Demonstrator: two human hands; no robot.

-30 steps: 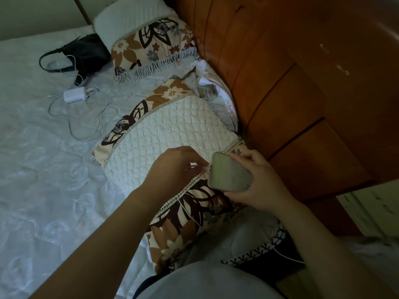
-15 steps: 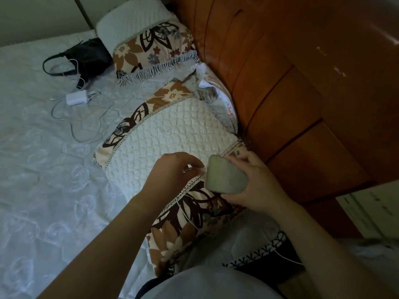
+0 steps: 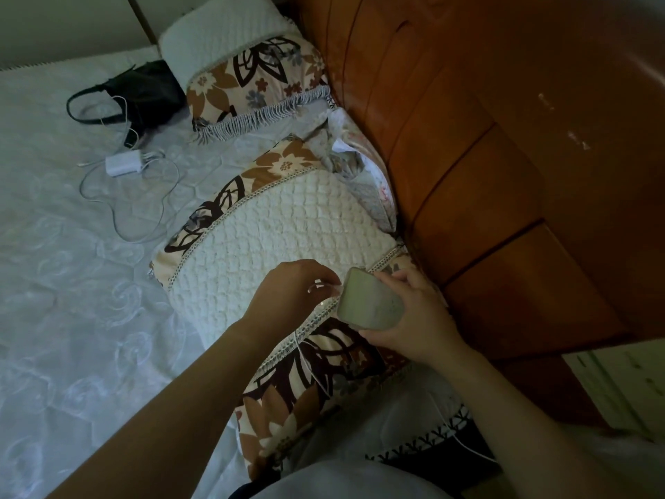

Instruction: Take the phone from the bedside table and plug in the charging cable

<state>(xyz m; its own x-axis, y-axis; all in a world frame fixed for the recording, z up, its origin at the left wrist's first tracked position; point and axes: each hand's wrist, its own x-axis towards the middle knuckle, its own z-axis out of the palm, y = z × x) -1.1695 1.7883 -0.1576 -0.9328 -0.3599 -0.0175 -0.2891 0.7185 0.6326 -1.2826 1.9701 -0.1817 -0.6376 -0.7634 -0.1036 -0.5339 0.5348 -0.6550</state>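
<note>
In the head view, the right hand [image 3: 419,318] grips the phone [image 3: 370,300] by its edges above the near pillow [image 3: 288,228], its back face up and its long axis running diagonally from lower right to upper left. The end nearest the left hand [image 3: 298,293] points up-left; that hand's fingers are pinched on the plug of the white charging cable [image 3: 309,365], touching that end. The cable trails down across the pillow's floral border.

Cable plug [image 3: 333,290] (at phone's [image 3: 370,300] end) hidden.
</note>
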